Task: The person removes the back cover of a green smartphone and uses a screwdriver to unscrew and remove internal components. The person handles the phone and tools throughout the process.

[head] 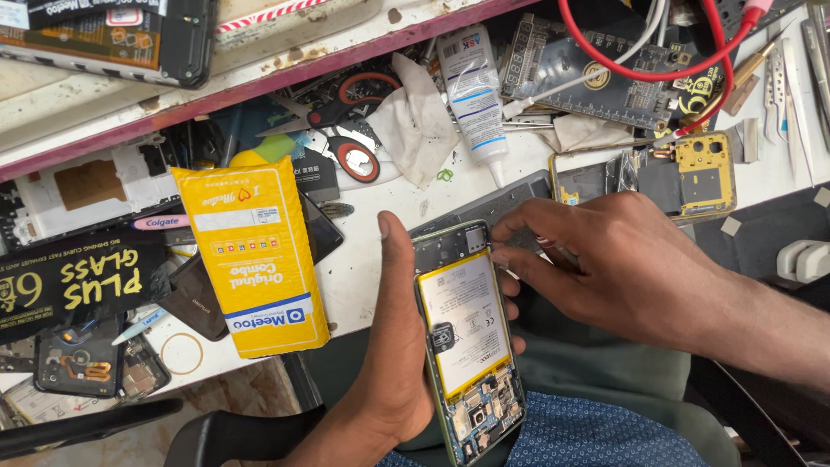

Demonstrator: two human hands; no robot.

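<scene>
Opened phone (468, 333), back cover off, held up over the lap near the front edge of the workbench (389, 251). White battery w/ yellow rim in the middle of it, small boards and chips showing at the near end.

Left hand (393, 346) wrapped round the phone from the left side – thumb lying straight up along the left edge, tip near the top corner, other fingers (512, 310) peeking out from behind on the right edge. So gripping the phone, palm behind it.

Right hand (618, 268) coming in from the right, fingers pinched together at the top right corner of the phone, touching the frame just above the battery. Thin dark tool seems tucked in that pinch, but too small to tell for sure.

On the bench, left of the phone: yellow padded pack (255, 255) lying flat, black box w/ gold print (73, 285) further left. Behind – scissors w/ red rings (350, 130), white glue tube (471, 86), crumpled cloth (415, 112), red cable (657, 69) looping over a dark circuit board (596, 82), tweezers (791, 86) far right.
</scene>
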